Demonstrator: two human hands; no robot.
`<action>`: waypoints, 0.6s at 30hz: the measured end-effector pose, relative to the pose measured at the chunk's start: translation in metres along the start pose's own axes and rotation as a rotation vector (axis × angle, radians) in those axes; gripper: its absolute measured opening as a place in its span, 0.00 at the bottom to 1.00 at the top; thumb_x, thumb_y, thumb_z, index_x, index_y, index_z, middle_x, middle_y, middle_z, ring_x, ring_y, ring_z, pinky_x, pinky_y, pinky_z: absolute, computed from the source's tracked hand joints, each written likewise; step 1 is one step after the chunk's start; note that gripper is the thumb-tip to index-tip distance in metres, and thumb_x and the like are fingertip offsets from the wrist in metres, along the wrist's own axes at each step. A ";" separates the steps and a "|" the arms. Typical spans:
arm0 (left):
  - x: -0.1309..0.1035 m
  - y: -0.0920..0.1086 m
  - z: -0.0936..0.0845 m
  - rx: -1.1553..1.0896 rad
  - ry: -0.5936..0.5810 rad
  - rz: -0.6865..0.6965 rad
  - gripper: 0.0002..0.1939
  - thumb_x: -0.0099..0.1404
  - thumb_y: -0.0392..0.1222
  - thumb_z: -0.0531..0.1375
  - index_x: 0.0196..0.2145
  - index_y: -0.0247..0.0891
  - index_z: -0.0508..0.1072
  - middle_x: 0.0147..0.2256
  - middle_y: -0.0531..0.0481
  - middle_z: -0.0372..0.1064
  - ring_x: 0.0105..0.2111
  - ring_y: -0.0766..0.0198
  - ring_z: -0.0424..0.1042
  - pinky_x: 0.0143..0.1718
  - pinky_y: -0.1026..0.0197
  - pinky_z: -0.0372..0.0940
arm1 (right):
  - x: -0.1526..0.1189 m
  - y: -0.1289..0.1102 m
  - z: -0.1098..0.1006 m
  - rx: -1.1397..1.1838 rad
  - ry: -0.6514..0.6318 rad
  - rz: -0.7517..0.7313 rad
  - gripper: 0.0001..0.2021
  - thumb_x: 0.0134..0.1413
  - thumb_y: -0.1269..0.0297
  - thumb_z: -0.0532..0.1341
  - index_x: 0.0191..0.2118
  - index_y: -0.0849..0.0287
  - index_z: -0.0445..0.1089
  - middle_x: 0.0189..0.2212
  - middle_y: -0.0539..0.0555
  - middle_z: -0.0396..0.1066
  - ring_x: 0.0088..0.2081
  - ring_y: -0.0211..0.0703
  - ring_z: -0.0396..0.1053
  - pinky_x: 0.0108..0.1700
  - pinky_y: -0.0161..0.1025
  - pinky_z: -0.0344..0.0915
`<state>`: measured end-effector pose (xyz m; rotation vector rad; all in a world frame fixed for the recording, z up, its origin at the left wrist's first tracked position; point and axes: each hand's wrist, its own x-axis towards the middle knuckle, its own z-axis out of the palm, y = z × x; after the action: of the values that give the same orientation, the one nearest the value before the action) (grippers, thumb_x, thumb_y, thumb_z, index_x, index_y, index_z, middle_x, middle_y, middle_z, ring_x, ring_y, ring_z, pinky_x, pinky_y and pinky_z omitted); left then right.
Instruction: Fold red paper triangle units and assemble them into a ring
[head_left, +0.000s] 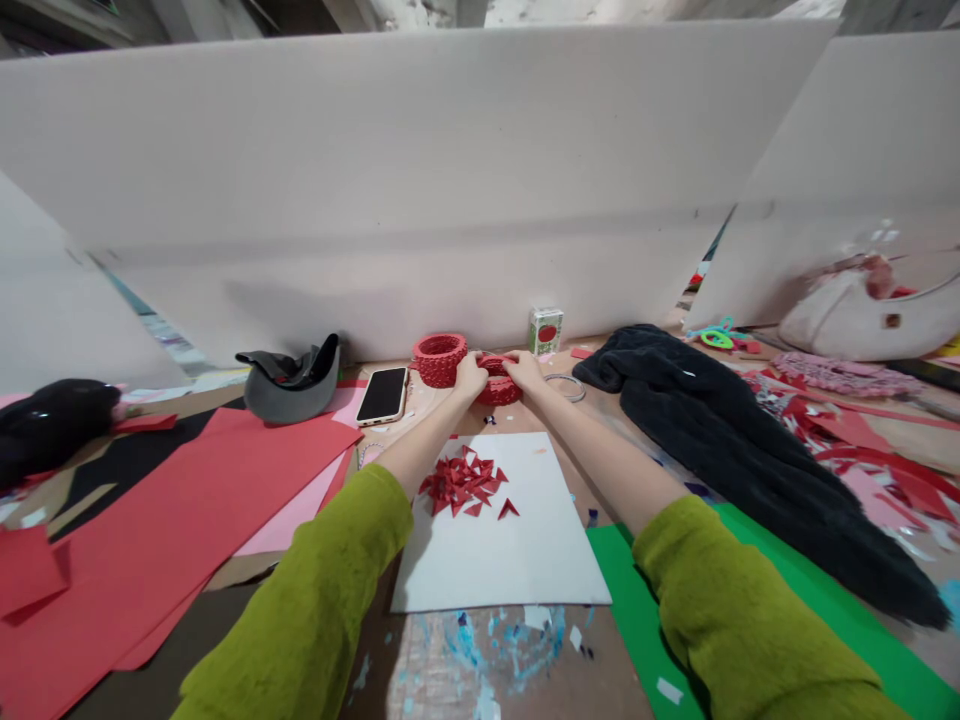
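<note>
Head view: 2 hands reach to the far middle of the table (525, 675), arms in green sleeves. Left hand (471, 376) and right hand (525, 373) grip 1 low red ring (498, 392) from its left and right sides, fingers bent against it; whether it rests on the table or is lifted, I cannot tell. Just left of the left hand stands a tall ring (439, 362), also red. Right of the right hand lies a bangle (575, 399), with a small box (545, 331) upright beyond, near the white panel (465, 170).

On the near side, a white board (517, 565) carries a heap of folded red pieces (463, 480), with 1 piece apart on the right. Left of the tall ring are a phone (382, 396) and a grey cap (292, 393); red sheets (187, 500) spread nearer. Right lies dark cloth (720, 420), its near end beyond a green sheet (814, 590).
</note>
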<state>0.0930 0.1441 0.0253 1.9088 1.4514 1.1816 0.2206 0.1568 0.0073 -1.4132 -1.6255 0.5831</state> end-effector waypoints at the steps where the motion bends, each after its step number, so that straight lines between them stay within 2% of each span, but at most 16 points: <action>1: 0.000 -0.001 0.000 0.010 -0.007 0.010 0.17 0.67 0.44 0.57 0.52 0.35 0.67 0.50 0.42 0.66 0.45 0.56 0.70 0.45 0.49 0.68 | 0.001 0.000 0.000 -0.005 0.004 -0.008 0.15 0.62 0.60 0.58 0.52 0.60 0.66 0.50 0.57 0.67 0.46 0.45 0.69 0.47 0.48 0.69; 4: -0.001 -0.002 -0.005 0.042 -0.028 0.053 0.17 0.67 0.44 0.57 0.51 0.35 0.68 0.49 0.43 0.67 0.45 0.57 0.70 0.44 0.49 0.68 | 0.003 -0.003 -0.006 -0.011 0.029 -0.063 0.16 0.61 0.60 0.58 0.52 0.60 0.65 0.51 0.58 0.66 0.47 0.46 0.69 0.48 0.50 0.68; 7: -0.003 0.001 -0.017 0.071 -0.050 0.117 0.14 0.68 0.45 0.56 0.47 0.34 0.70 0.46 0.44 0.69 0.43 0.58 0.71 0.45 0.50 0.68 | 0.004 -0.008 -0.022 -0.005 0.001 -0.164 0.15 0.63 0.61 0.56 0.51 0.60 0.69 0.52 0.59 0.68 0.52 0.47 0.67 0.54 0.48 0.63; 10: -0.003 0.012 -0.039 0.091 -0.058 0.188 0.15 0.71 0.41 0.49 0.40 0.32 0.73 0.42 0.43 0.73 0.44 0.58 0.71 0.49 0.53 0.64 | 0.003 -0.014 -0.044 -0.014 -0.173 -0.282 0.14 0.61 0.62 0.56 0.47 0.62 0.73 0.49 0.60 0.73 0.51 0.46 0.70 0.56 0.43 0.62; 13: -0.003 0.028 -0.065 0.106 -0.039 0.244 0.17 0.71 0.39 0.45 0.44 0.31 0.72 0.48 0.39 0.71 0.50 0.58 0.68 0.54 0.56 0.59 | 0.000 -0.021 -0.060 -0.058 -0.401 -0.378 0.12 0.55 0.60 0.62 0.41 0.59 0.77 0.52 0.59 0.71 0.53 0.48 0.68 0.56 0.43 0.61; 16: -0.006 0.043 -0.089 0.140 -0.062 0.296 0.19 0.71 0.41 0.44 0.46 0.30 0.71 0.50 0.38 0.71 0.51 0.58 0.68 0.55 0.57 0.57 | -0.003 -0.027 -0.065 -0.117 -0.584 -0.437 0.08 0.48 0.62 0.67 0.35 0.56 0.79 0.51 0.56 0.72 0.55 0.50 0.66 0.58 0.42 0.60; 18: -0.011 0.051 -0.101 0.169 -0.091 0.324 0.19 0.71 0.42 0.45 0.45 0.32 0.72 0.49 0.40 0.71 0.50 0.58 0.68 0.54 0.57 0.58 | -0.004 -0.030 -0.065 -0.149 -0.640 -0.454 0.05 0.46 0.64 0.68 0.31 0.57 0.79 0.51 0.56 0.71 0.56 0.52 0.65 0.58 0.42 0.60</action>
<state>0.0339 0.1032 0.1137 2.3507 1.2614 1.1192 0.2593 0.1333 0.0626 -0.9393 -2.4519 0.6907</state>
